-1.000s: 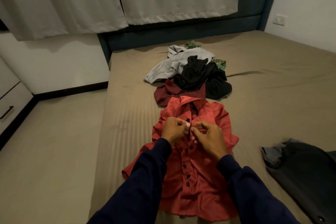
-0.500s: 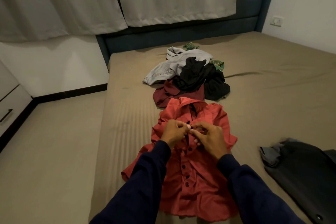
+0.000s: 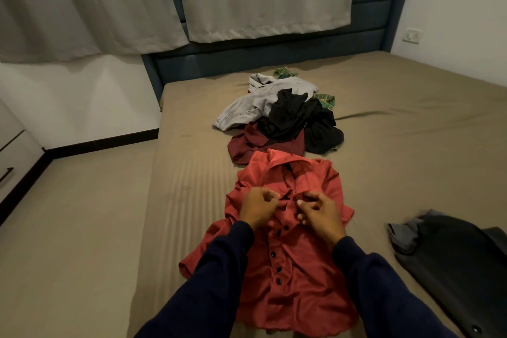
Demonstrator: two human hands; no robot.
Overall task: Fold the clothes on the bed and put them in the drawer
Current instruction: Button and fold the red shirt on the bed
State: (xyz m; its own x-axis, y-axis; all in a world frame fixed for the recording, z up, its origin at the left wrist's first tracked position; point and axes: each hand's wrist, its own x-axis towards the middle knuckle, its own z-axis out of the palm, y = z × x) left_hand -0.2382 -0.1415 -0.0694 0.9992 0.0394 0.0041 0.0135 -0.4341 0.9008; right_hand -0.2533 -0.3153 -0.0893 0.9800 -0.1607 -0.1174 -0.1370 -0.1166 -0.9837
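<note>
A red button-up shirt (image 3: 290, 269) lies front-up on the bed (image 3: 411, 151), with dark buttons down its middle. My left hand (image 3: 259, 208) pinches the left edge of its placket below the collar. My right hand (image 3: 319, 211) pinches the right edge, a small gap apart from the left. Beyond the shirt lies a pile of clothes: a maroon garment (image 3: 247, 145), black clothes (image 3: 299, 121), a grey garment (image 3: 247, 107) and a green patterned piece (image 3: 325, 100).
A dark grey garment (image 3: 455, 255) lies on the bed at the right. A white drawer unit (image 3: 11, 162) with a dark handle stands at the far left across the floor. The blue headboard (image 3: 274, 57) and curtains are at the back.
My hands have moved slightly apart at the placket, and the shirt's upper front has opened a little between them. The view has shifted down slightly.
</note>
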